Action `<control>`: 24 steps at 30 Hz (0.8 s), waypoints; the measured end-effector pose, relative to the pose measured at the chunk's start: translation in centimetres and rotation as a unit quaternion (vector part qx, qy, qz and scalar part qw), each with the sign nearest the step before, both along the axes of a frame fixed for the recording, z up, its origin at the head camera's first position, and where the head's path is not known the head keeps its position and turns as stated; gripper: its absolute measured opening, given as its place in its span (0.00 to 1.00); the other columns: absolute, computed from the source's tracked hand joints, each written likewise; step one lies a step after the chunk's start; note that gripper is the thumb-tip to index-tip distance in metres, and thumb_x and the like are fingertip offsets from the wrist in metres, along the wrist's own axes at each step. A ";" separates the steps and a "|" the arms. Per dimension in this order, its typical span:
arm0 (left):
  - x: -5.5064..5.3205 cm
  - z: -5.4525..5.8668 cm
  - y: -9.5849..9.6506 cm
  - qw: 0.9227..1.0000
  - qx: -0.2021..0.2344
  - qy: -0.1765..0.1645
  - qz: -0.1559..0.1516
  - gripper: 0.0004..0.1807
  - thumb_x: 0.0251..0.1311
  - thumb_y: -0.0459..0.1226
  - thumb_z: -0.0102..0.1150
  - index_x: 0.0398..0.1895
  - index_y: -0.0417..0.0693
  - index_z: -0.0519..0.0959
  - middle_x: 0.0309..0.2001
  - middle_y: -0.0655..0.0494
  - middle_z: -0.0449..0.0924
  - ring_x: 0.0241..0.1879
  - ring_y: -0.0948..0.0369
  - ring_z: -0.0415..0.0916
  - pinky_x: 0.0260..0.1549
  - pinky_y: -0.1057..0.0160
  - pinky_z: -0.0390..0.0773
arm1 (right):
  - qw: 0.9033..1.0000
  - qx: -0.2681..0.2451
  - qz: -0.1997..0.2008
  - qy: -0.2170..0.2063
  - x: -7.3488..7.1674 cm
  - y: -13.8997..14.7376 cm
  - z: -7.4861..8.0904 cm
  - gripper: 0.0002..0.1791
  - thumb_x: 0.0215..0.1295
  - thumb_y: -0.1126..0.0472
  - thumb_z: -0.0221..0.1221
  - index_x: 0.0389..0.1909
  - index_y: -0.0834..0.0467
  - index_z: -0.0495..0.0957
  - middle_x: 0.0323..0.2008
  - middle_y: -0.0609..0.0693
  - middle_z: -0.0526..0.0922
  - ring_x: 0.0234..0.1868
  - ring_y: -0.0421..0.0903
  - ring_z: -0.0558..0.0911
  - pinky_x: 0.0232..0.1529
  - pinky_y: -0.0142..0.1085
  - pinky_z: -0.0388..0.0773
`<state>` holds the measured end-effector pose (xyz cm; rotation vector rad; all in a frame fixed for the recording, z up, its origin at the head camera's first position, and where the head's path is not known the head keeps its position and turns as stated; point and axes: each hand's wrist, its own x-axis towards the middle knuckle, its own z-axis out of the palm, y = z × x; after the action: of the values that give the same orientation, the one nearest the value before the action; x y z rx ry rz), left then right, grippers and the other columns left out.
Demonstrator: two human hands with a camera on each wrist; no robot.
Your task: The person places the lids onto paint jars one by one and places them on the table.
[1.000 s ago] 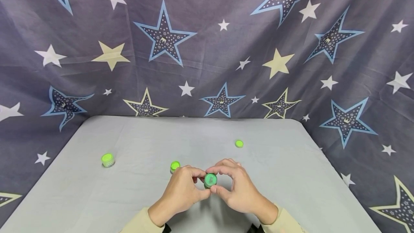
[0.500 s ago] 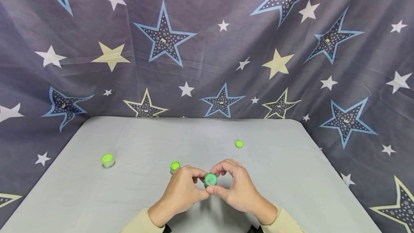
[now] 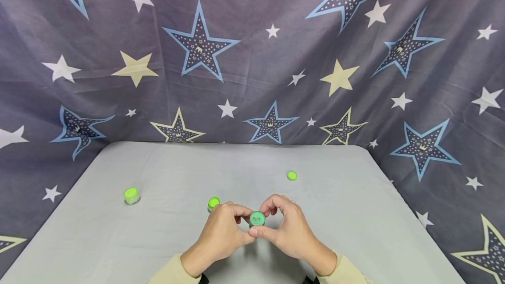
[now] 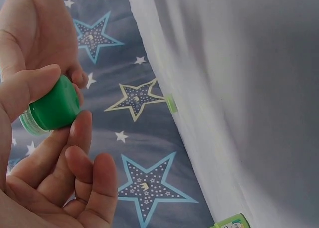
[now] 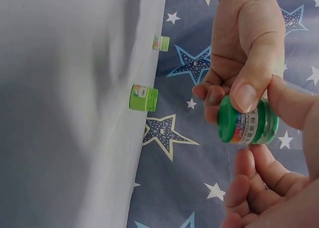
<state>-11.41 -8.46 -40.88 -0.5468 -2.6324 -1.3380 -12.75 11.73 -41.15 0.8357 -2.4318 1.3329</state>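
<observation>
Nearest us come the two pale sleeves (image 3: 173, 271), and out of them the left hand (image 3: 221, 233) and the right hand (image 3: 293, 233), brought together at the middle of the near side. Neither hand is free: we see both grasping the green jar (image 3: 257, 219) between thumb and fingers, one from each side. It stands roughly upright in the air above the table, top toward the head camera.

In the right wrist view, the left thumb presses the jar's body at the label (image 5: 247, 128), while the right thumb and fingers meet the clear ribbed end (image 5: 270, 128), which is the upper one. We take this split to be deliberate: one hand steadies the body, the other has the top to work on. Holding it clear of the cloth probably gives the fingers room below.

Just beyond the left hand is the mid jar (image 3: 213, 202), and well off to its left the far-left jar (image 3: 132, 196), both lime and standing apart, perhaps to leave the hands space. Farther back, on the right, lies a low lime disc (image 3: 292, 175); we cannot tell whether it is a lid.

All three rest on the grey table (image 3: 189, 165), and behind hangs the starry curtain (image 3: 244, 86).
</observation>
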 end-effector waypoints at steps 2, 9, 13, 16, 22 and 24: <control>0.0 0.0 0.0 1.000 -0.002 0.000 0.000 0.14 0.41 0.35 0.83 0.30 0.60 0.89 0.28 0.77 0.82 0.32 0.61 0.75 0.32 0.66 0.72 | 1.000 0.005 0.007 0.012 0.0 0.1 0.1 0.23 0.47 0.49 0.81 0.41 0.43 0.80 0.35 0.36 0.80 0.39 0.39 0.77 0.44 0.37 0.71; -0.1 0.0 -0.1 1.000 -0.013 0.001 0.002 0.12 0.43 0.38 0.83 0.32 0.60 0.90 0.28 0.75 0.81 0.31 0.59 0.75 0.32 0.66 0.71 | 0.998 0.015 0.054 0.041 0.0 0.6 0.6 0.26 0.53 0.59 0.77 0.54 0.44 0.83 0.42 0.36 0.82 0.45 0.40 0.78 0.48 0.43 0.69; 0.0 0.0 0.0 1.000 -0.013 0.004 -0.001 0.12 0.44 0.38 0.83 0.33 0.60 0.90 0.28 0.76 0.81 0.31 0.59 0.75 0.32 0.66 0.71 | 0.997 0.022 0.067 0.041 0.1 0.6 0.9 0.26 0.52 0.64 0.76 0.53 0.47 0.84 0.45 0.36 0.84 0.47 0.42 0.79 0.49 0.43 0.67; 0.0 0.0 0.0 1.000 -0.013 0.005 -0.001 0.12 0.43 0.37 0.83 0.32 0.59 0.90 0.28 0.76 0.81 0.31 0.59 0.75 0.32 0.67 0.71 | 0.997 0.024 0.070 0.038 0.2 0.6 1.0 0.24 0.52 0.64 0.76 0.51 0.46 0.85 0.46 0.36 0.84 0.48 0.41 0.79 0.49 0.42 0.67; 0.0 -0.1 0.0 1.000 -0.008 0.005 0.001 0.12 0.44 0.36 0.82 0.32 0.60 0.90 0.28 0.76 0.80 0.32 0.60 0.76 0.33 0.67 0.72 | 0.997 0.017 0.066 0.024 0.1 0.5 0.9 0.21 0.52 0.63 0.76 0.47 0.45 0.86 0.42 0.35 0.84 0.45 0.40 0.79 0.51 0.43 0.66; 0.0 -0.1 0.0 1.000 -0.006 0.007 0.001 0.12 0.44 0.36 0.82 0.32 0.61 0.90 0.28 0.77 0.80 0.32 0.60 0.76 0.33 0.67 0.72 | 0.998 0.012 0.063 0.015 0.0 0.5 0.8 0.21 0.52 0.63 0.76 0.46 0.44 0.85 0.41 0.34 0.84 0.44 0.40 0.79 0.52 0.45 0.65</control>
<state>-11.40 -8.50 -41.01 -0.5533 -2.6302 -1.3148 -12.72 12.25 -40.31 1.0235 -2.4122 1.3252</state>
